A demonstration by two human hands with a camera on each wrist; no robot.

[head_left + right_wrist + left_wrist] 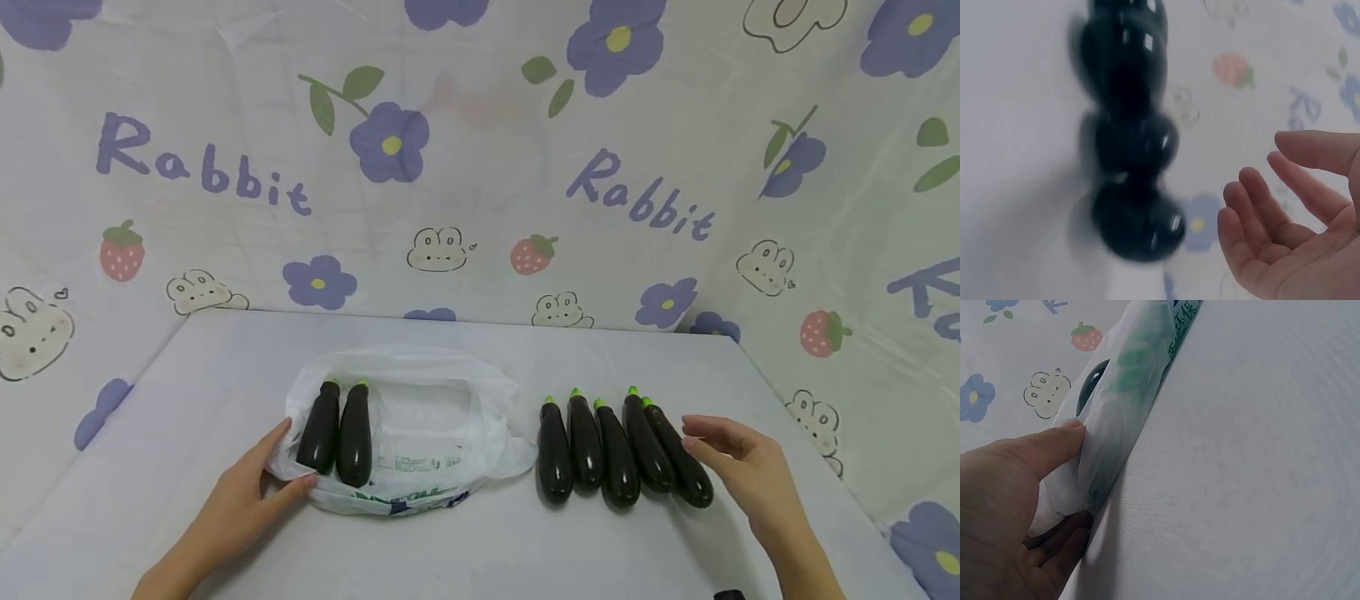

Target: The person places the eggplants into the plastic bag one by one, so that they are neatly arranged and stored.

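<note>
My left hand point(243, 500) grips the left edge of a white plastic bag point(431, 492), thumb toward the near rim and fingers around the side. In the left wrist view the thumb presses on the thin plastic point(1110, 431). Two dark, glossy eggplants point(355, 437) lie side by side in the left part of the bag. To its right, several more eggplants point(553, 458) form a row with their green stem ends pointing away. Beside the rightmost eggplant point(678, 458) hovers my right hand point(750, 471), its fingers loosely bent around nothing. The right wrist view shows that hand's palm point(1310, 256) apart from the blurred eggplants point(1138, 219).
Everything lies on a white tabletop point(480, 558). Behind and along the sides hangs a printed cloth point(480, 167) with flowers, rabbits and strawberries. A small black object point(729, 595) pokes in at the bottom edge near my right forearm.
</note>
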